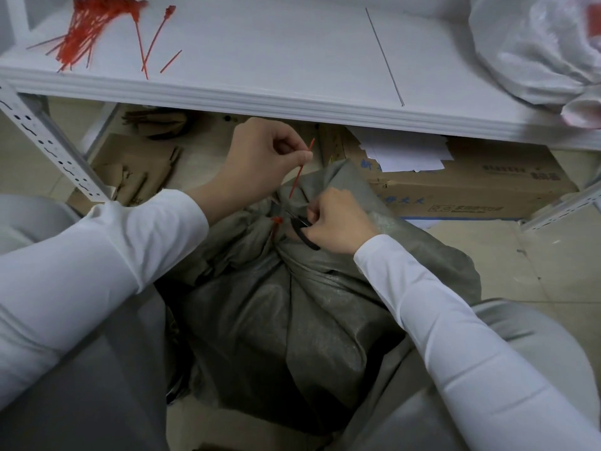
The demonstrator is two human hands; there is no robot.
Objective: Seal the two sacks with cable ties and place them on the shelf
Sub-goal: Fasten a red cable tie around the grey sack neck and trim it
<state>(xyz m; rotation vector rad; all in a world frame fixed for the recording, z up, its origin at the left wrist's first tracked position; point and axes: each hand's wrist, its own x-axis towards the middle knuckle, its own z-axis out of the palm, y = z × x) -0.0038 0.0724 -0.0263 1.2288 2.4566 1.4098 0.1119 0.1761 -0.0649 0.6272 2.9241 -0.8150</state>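
The left hand [260, 154] pinches the red cable tie [298, 177] by its tail, taut toward 1 o'clock from the neck of the grey sack [292, 320]. At 5 o'clock of that pinch, the right hand [338, 222] grips black cutters [311, 243] at the neck.

We take this for a storeroom. A white steel shelf [260, 43] stands on punched slotted-angle uprights [48, 148]. On its left end lies a loose bundle of red cable ties [87, 27], on its right end a stuffed white plastic sack [533, 50]. Beneath it, printed cardboard cartons [471, 187], loose papers [406, 154] and flattened cardboard [136, 164] crowd a tiled floor [536, 265].
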